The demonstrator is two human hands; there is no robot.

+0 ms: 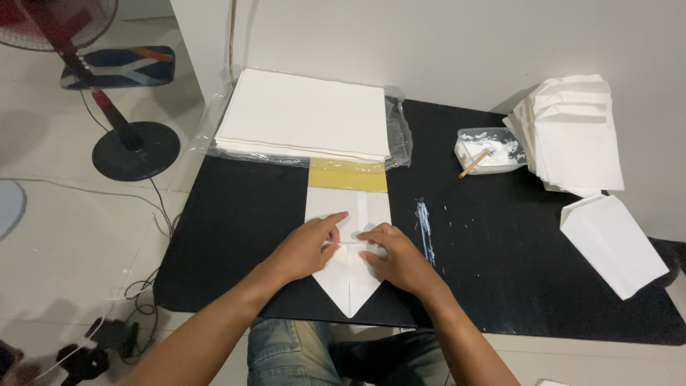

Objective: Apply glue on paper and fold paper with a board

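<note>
- The left hand (304, 250) lies flat on a folded sheet of white paper (348, 246), its fingers (334, 219) stretched out and pressing down; they grip nothing.
- The right hand (396, 259) rests on the same sheet just beside the left, fingers bent slightly and pushing on a fold near the middle; nothing is clasped in it either.
- The folded sheet sits near the front edge of the black desk (236, 236), straight ahead of the person, with its lower end folded to a point that faces the person's lap.
- A yellowish strip (347, 174) touches the far end of the sheet.
- Behind the strip lies a stack of white paper (304, 113) on clear plastic wrap (399, 132).
- To the right, a small clear tub (491, 150) holds white paste and a wooden stick (474, 164).
- A smear of white paste (424, 221) marks the desk just right of the hands.
- A pile of finished paper bags (572, 132) leans by the wall at the far right, and one more bag (613, 244) lies apart, nearer the front.
- A standing fan (132, 146) is on the floor to the left.
</note>
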